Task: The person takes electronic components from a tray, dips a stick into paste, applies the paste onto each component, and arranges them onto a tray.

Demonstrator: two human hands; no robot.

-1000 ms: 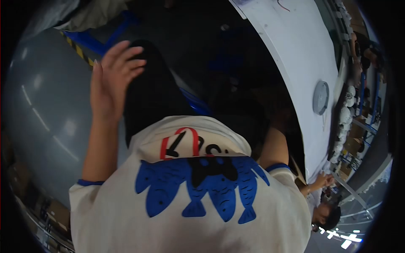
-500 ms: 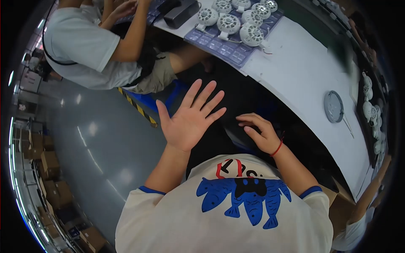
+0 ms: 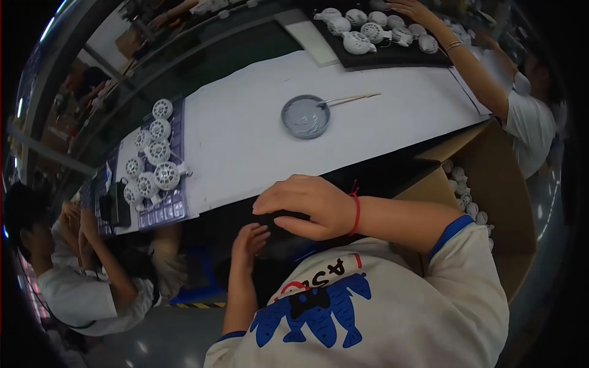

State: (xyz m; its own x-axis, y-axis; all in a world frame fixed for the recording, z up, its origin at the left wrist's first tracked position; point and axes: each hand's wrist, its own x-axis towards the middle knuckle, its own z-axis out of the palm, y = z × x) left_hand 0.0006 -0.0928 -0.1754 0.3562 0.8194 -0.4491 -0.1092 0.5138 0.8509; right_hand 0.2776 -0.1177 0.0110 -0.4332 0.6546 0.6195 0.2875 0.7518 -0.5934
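Observation:
My right hand (image 3: 310, 205), with a red cord at the wrist, hovers just off the near edge of the worktable (image 3: 245, 147). Its fingers are loosely bent with the thumb apart, and nothing is in it. Lower and to its left, my left hand (image 3: 250, 241) is raised near my lap, fingers slightly curled and holding nothing. The nearest thing on the table is a round dish (image 3: 305, 116) of grey paste, beyond my right hand. A thin wooden-handled stick (image 3: 353, 97) rests on its rim.
White round fan-like parts (image 3: 167, 176) lie on a purple gridded mat (image 3: 178, 211) at left. More white parts (image 3: 358, 43) fill a black tray (image 3: 392, 60) at back right, under a co-worker's hand (image 3: 410, 9). A cardboard box (image 3: 503, 245) holds parts at right. Another person (image 3: 80, 291) sits at left.
My view has swung right toward the table and dish. My left hand, earlier spread with its palm showing, is now lower with fingers curled. My right hand has come up closer to the table edge.

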